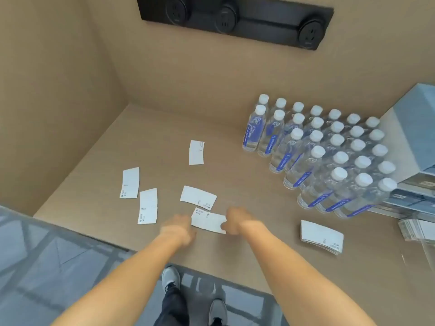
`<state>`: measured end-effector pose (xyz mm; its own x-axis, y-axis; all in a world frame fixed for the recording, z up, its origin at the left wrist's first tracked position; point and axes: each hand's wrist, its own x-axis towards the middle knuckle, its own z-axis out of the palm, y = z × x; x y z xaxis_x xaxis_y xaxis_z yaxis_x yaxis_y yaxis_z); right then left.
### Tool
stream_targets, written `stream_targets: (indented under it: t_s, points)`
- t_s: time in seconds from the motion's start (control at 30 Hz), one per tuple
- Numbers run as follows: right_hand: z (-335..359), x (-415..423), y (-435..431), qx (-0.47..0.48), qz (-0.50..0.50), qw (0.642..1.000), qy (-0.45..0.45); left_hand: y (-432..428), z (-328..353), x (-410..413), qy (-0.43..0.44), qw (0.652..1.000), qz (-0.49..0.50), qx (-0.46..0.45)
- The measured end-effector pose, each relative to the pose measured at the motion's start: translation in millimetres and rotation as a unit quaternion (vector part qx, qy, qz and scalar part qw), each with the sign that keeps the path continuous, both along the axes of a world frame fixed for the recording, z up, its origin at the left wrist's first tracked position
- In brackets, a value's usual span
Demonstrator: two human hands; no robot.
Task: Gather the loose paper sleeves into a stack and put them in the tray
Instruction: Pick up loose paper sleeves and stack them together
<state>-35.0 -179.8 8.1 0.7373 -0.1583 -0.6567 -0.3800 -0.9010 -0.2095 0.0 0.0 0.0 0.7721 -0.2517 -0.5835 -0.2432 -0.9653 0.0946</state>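
Observation:
Several white paper sleeves lie loose on the wooden counter. The nearest sleeve lies flat between my hands. My left hand touches its left end and my right hand pinches its right end; both are blurred. Another sleeve lies just beyond it, two more sleeves to the left, and one sleeve farther back. A gathered stack of sleeves rests to the right. A clear tray shows at the right edge, mostly cut off.
A block of several water bottles with white caps stands at the right. Grey boxes sit behind them, and another paper pile at the far right. A black socket strip hangs on the back wall. The counter's front edge runs diagonally.

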Motion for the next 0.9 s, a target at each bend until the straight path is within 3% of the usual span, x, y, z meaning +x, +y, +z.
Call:
stream_targets:
  t_s: [0.3,0.6,0.73,0.9]
  points:
    - [-28.9,5.9,31.2,0.033,-0.266,0.958,-0.098,6.1,-41.9,35.8,-0.025,0.985,0.055,-0.162]
    - [-38.6,7.9,29.6,0.050,-0.250,0.964,-0.076,9.5,-43.1,54.2,0.092,0.950,0.141,-0.264]
    - [-37.8,9.4,21.2,0.081,-0.195,0.976,-0.057,16.6,-36.9,59.6,0.178,0.899,0.235,-0.323]
    - [-35.3,14.7,14.3,0.123,-0.200,0.970,-0.063,18.6,-28.0,66.9,0.204,0.854,0.290,-0.380]
